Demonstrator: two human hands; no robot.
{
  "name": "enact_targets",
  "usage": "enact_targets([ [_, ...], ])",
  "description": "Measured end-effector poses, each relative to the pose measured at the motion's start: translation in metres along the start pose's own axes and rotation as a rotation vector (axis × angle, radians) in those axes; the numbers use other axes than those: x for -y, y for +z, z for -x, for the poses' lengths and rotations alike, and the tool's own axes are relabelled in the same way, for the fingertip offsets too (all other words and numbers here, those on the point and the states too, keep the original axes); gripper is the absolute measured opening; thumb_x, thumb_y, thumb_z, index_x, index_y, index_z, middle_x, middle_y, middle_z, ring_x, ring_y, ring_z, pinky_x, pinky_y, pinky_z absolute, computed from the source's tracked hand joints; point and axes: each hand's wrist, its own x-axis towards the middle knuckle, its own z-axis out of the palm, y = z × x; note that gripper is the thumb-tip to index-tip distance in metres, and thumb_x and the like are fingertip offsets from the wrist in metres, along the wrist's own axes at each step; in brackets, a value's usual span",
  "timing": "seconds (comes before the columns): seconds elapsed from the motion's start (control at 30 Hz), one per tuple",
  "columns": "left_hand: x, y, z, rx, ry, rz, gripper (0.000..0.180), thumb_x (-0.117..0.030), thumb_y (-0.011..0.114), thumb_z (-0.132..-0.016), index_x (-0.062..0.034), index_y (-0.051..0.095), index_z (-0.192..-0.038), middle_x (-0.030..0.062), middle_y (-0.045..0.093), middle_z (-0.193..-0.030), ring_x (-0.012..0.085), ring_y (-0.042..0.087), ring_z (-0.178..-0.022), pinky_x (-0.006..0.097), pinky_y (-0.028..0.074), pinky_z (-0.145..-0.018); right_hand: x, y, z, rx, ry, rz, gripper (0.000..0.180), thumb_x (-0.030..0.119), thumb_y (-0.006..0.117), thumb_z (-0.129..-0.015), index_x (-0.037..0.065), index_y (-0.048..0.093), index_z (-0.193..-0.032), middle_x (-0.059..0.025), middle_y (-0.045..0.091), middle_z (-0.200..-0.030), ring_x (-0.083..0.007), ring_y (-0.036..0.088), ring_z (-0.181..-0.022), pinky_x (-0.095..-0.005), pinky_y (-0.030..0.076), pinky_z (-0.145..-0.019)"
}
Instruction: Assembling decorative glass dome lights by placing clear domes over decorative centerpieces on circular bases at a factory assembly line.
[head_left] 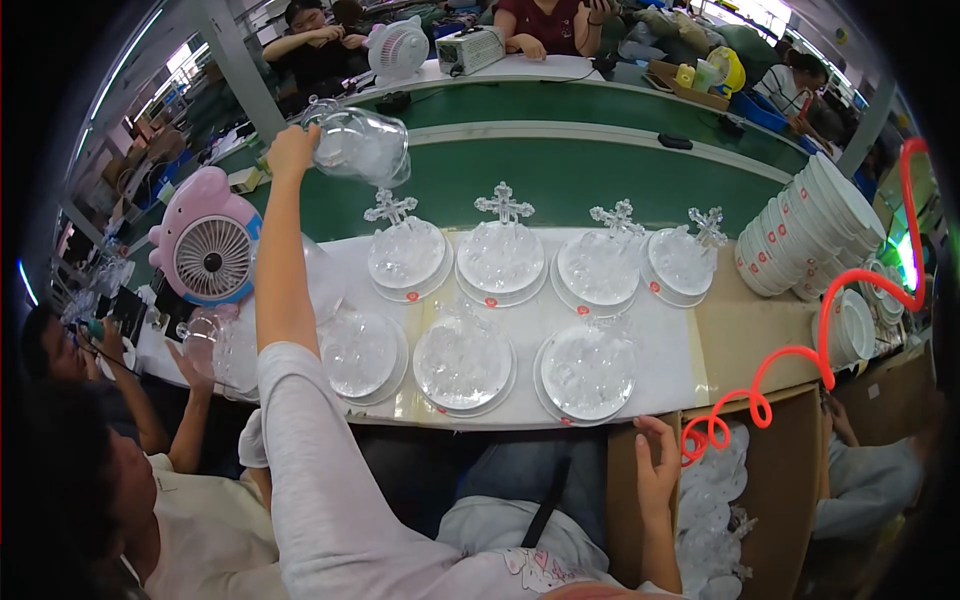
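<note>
My left hand (pixel 291 151) is stretched far forward, gripping a clear plastic dome cover (pixel 360 146) held in the air above the green conveyor belt (pixel 560 180). My right hand (pixel 655 465) rests open on the edge of a cardboard box (pixel 780 470) at the table's near side, holding nothing. On the white worktop (pixel 530 330) stand several round white bases with clear crystal-like pieces; the back row carries clear crosses (pixel 503 204), the front row (pixel 463 362) has domed clear tops.
A pink desk fan (pixel 205 250) stands at the left. Stacked white round bases (pixel 805 235) lie at the right. A red coiled hose (pixel 800 360) hangs over the box. A person at the left holds another clear dome (pixel 222 345). People sit across the belt.
</note>
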Motion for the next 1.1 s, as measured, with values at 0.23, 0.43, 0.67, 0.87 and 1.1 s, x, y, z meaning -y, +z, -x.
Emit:
enact_targets([
  [0.23,0.001,-0.012,-0.008,0.023,-0.084,0.135,0.059,-0.053,0.042,-0.085,-0.0002,0.065,-0.098,0.0234,0.063,-0.103,0.0402,0.060,-0.099,0.047,0.047,-0.084,-0.006,-0.001,0.011,0.000,0.038,-0.081,0.022,0.004,0.055,-0.086,-0.002,0.058,-0.107,-0.0114,0.063,-0.103,-0.0196,0.058,-0.100,-0.0315,0.042,-0.092],
  [0.43,0.020,-0.015,-0.024,0.045,-0.089,0.377,0.063,-0.057,0.043,-0.085,0.0017,0.064,-0.079,0.0128,0.059,-0.055,0.0274,0.060,-0.050,0.039,0.047,-0.056,-0.003,0.002,0.015,0.020,0.027,-0.121,0.022,0.004,0.055,-0.087,-0.002,0.058,-0.108,-0.0113,0.064,-0.102,-0.0189,0.059,-0.099,-0.0302,0.043,-0.090],
  [0.67,-0.063,-0.091,-0.007,-0.302,0.391,0.484,0.049,-0.048,0.046,-0.089,-0.0042,0.065,-0.079,0.0162,0.060,-0.061,0.0320,0.061,-0.057,0.040,0.046,-0.059,0.019,0.007,0.013,0.066,0.067,-0.155,0.024,0.004,0.055,-0.086,-0.002,0.057,-0.110,-0.0109,0.064,-0.103,-0.0186,0.059,-0.100,-0.0299,0.043,-0.089],
  [0.87,-0.172,-0.230,0.121,-0.309,0.589,0.834,0.021,-0.013,0.057,-0.081,0.0030,0.051,-0.070,0.0153,0.048,-0.059,0.0229,0.047,-0.057,0.034,0.039,-0.055,0.063,0.010,-0.013,0.049,-0.042,-0.332,0.044,0.019,0.050,-0.091,0.000,0.042,-0.130,-0.0126,0.052,-0.123,-0.0207,0.051,-0.113,-0.0337,0.037,-0.096],
  [1.1,-0.202,-0.243,0.232,-0.262,1.035,0.824,0.031,-0.028,0.078,-0.064,-0.0108,0.054,-0.074,0.0050,0.049,-0.056,0.0223,0.047,-0.045,0.031,0.035,-0.041,0.069,-0.005,-0.008,0.077,-0.189,-0.858,0.070,0.052,0.039,-0.092,-0.005,0.038,-0.132,-0.0184,0.048,-0.127,-0.0297,0.047,-0.116,-0.0402,0.035,-0.098],
])
